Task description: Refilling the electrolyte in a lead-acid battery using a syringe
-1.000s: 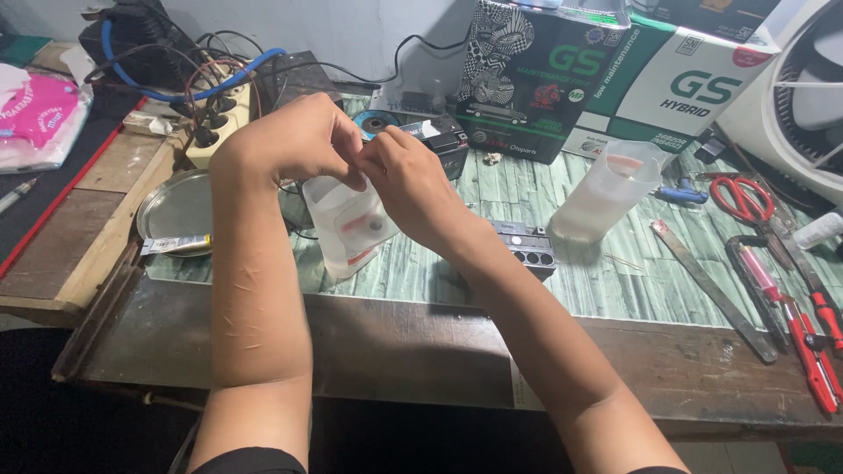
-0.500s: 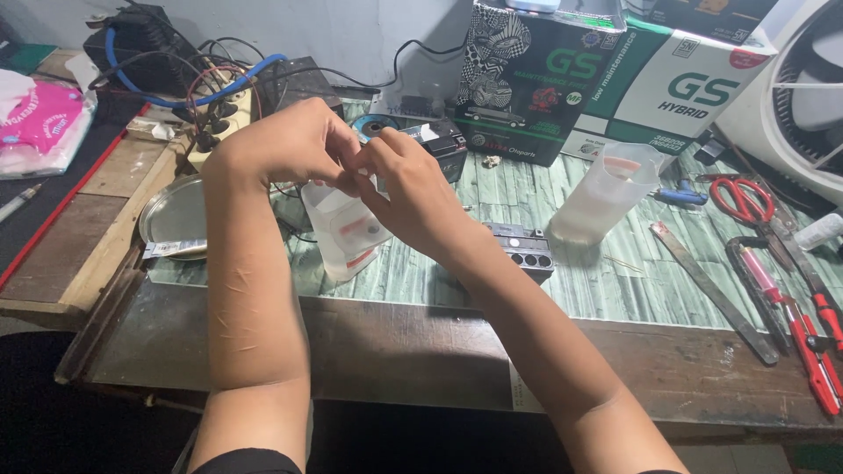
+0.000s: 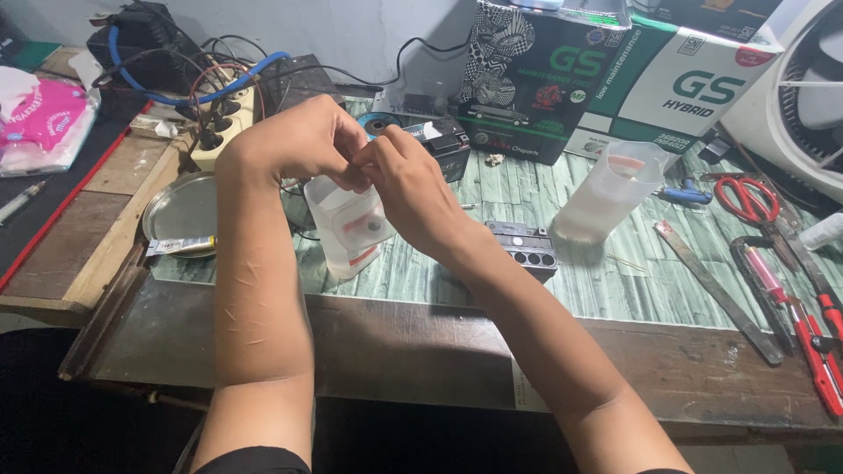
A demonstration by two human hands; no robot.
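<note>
A small clear plastic bag [image 3: 351,228] with red-marked contents hangs over the green table top. My left hand [image 3: 303,140] and my right hand [image 3: 408,180] both pinch its top edge, fingertips meeting above it. Just right of my right forearm lies a dark grey block [image 3: 525,248] with a row of round holes. A small black battery [image 3: 448,140] stands behind my hands.
A clear jug [image 3: 606,189] stands right of centre. Red scissors [image 3: 745,195], a metal file [image 3: 716,290] and red-handled tools [image 3: 812,338] lie at the right. Printed boxes [image 3: 615,75] line the back. A metal plate [image 3: 180,211], a power strip [image 3: 224,123] and cables sit at the left.
The bag and both hands shifted slightly; the grip on the bag's top is unchanged.
</note>
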